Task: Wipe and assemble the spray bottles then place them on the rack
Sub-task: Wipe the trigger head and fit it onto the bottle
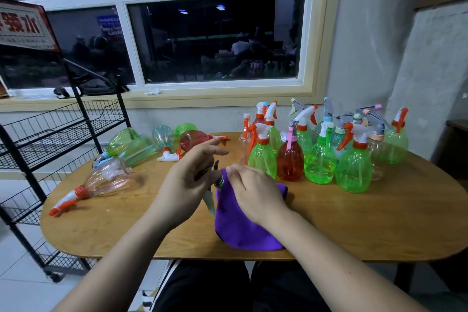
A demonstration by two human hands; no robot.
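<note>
Left hand (187,180): lower fingers curled round a spray head (210,201), forefinger and middle finger straight and lifted. Right hand (255,191): fingers bent over a purple cloth (243,230), clasping it around a bottle (219,181); only the bottle's ribbed, threaded neck shows. The hands are close together at the near middle of the oval wooden table (354,223).

Spray head: dark trigger, pale green tip, just beside the neck; contact cannot be confirmed. Cloth: soft, matt.

Six lying bottles (139,149) at far left, translucent plastic: three green, two clear, one red. Standing bottles (320,162) at far right, bulbous, mostly green; perhaps a dozen, as overlap prevents an exact count. One black wire rack (50,134) at left.
</note>
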